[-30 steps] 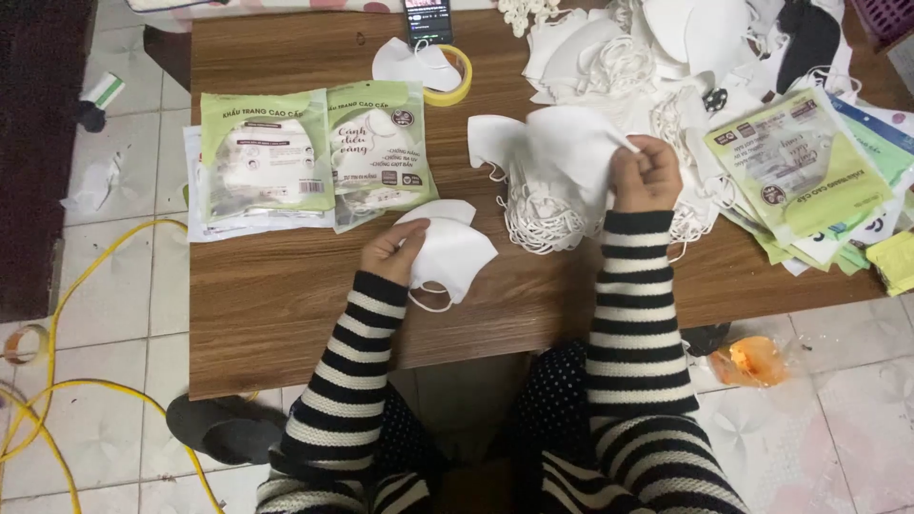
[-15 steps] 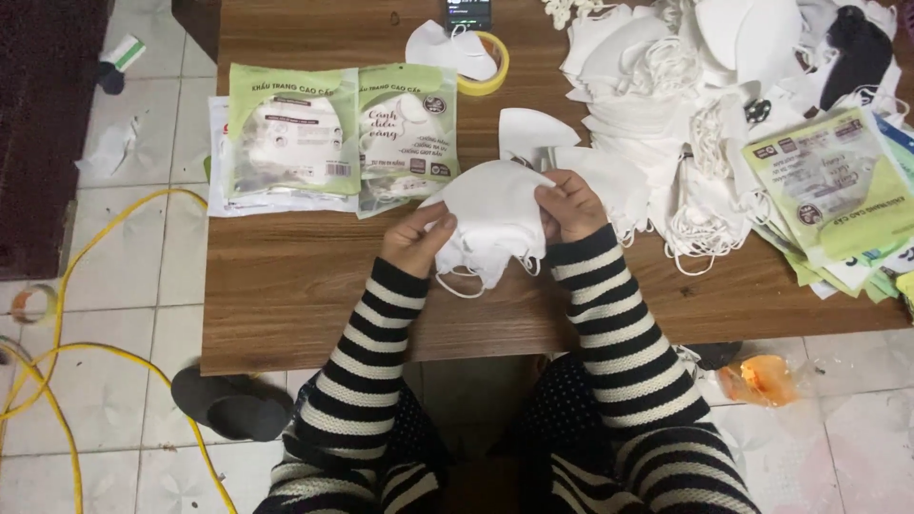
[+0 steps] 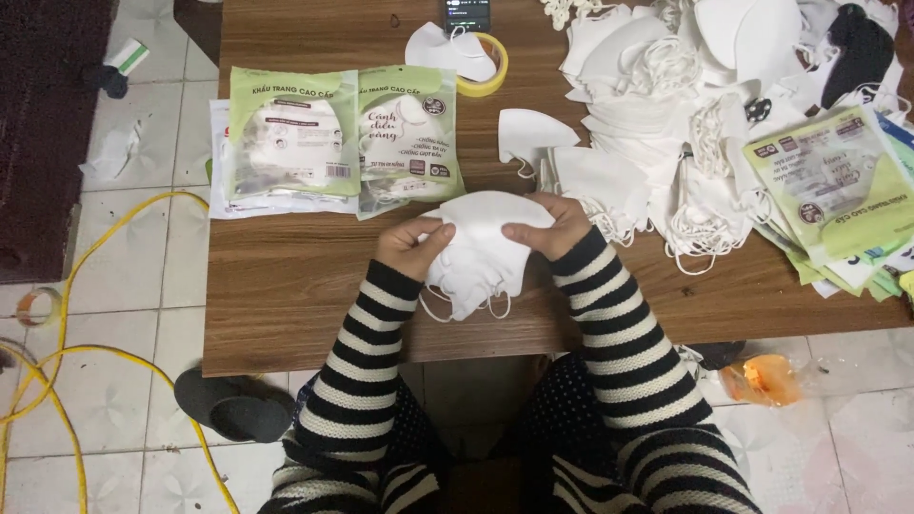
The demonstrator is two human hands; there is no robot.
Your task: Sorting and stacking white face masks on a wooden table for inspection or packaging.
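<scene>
Both hands, left hand (image 3: 411, 246) and right hand (image 3: 547, 227), pinch a stack of white face masks (image 3: 479, 252), fingers closed on its upper corners. Stack lies near the near edge of the wooden table (image 3: 286, 286), mid-width. Green mask packets (image 3: 345, 138) lie beyond, toward the left edge.

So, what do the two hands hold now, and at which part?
A small stack of white face masks, held by its upper corners: left hand on the left one, right hand on the right.
</scene>
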